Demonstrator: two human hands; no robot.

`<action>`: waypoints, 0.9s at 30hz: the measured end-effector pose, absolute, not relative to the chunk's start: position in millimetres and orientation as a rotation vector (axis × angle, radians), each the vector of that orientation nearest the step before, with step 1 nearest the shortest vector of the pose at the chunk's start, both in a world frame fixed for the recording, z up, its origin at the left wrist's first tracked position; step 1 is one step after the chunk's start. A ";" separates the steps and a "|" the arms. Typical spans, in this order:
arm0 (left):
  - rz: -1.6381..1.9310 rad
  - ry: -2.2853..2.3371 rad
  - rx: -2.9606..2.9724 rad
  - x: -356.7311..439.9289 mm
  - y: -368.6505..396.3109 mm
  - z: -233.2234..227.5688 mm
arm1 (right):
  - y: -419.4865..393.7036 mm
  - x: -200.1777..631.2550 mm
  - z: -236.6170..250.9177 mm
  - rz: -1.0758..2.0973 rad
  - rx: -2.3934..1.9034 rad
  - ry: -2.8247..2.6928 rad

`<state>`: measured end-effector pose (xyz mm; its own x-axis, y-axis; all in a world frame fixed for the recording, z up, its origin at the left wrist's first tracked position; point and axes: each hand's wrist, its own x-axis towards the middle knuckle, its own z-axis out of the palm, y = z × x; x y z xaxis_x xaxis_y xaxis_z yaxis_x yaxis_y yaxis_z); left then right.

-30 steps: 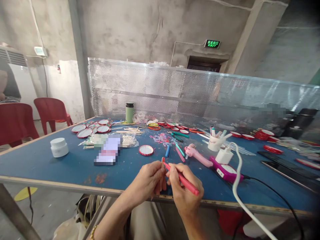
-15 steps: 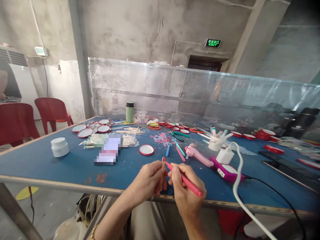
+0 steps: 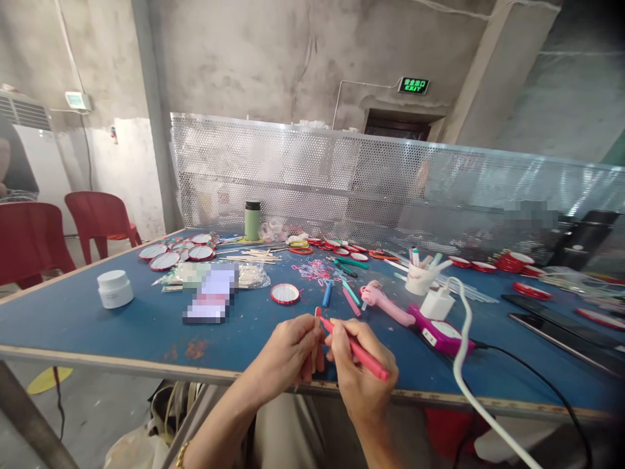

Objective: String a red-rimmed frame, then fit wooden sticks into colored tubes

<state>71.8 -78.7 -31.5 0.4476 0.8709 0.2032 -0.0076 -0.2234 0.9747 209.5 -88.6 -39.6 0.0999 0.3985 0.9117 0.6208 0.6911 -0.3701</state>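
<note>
My left hand (image 3: 293, 345) is closed around a thin wooden stick (image 3: 317, 313), whose rounded top end sticks up past the fingertips and looks red. In my right hand (image 3: 359, 378) is a red marker (image 3: 368, 359), gripped like a pen. Its tip points left and meets the stick near the upper end; whether it touches is hard to tell. The lower part of the stick is hidden by my fingers. Just beyond my hands lie a round red-rimmed disc (image 3: 285, 294), a blue marker (image 3: 327, 293) and a pink marker (image 3: 351, 301).
On the blue table (image 3: 146, 326) stand a white jar (image 3: 115, 289), a phone (image 3: 212, 293) and a green bottle (image 3: 252, 221). To the right are a pink glue gun (image 3: 390, 305), a cup of pens (image 3: 420, 277) and a purple power strip (image 3: 444, 332) with a white cable (image 3: 461, 365).
The whole view has shifted very slightly. Both hands keep their grip, and the marker tip has moved a little around the stick's top end.
</note>
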 end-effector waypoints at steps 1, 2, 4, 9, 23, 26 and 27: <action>0.986 0.776 1.586 71.9 -78.8 -31.2 | -88.5 209.6 -39.8 -0.200 -0.875 -1.518; 0.989 0.775 1.590 72.1 -78.9 -31.0 | -88.4 209.7 -40.1 -0.199 -0.873 -1.514; 0.996 0.770 1.594 72.4 -79.1 -30.7 | -88.5 209.9 -40.4 -0.195 -0.870 -1.499; 0.991 0.783 1.618 72.7 -80.1 -28.6 | -88.8 209.8 -41.0 -0.187 -0.858 -1.482; 0.992 0.768 1.622 72.4 -79.0 -32.2 | -90.3 209.8 -41.0 -0.188 -0.877 -1.473; 0.990 0.761 1.603 72.5 -78.5 -33.8 | -90.4 209.6 -42.0 -0.184 -0.871 -1.464; 0.992 0.760 1.601 72.6 -78.3 -34.1 | -90.5 209.5 -42.2 -0.185 -0.870 -1.467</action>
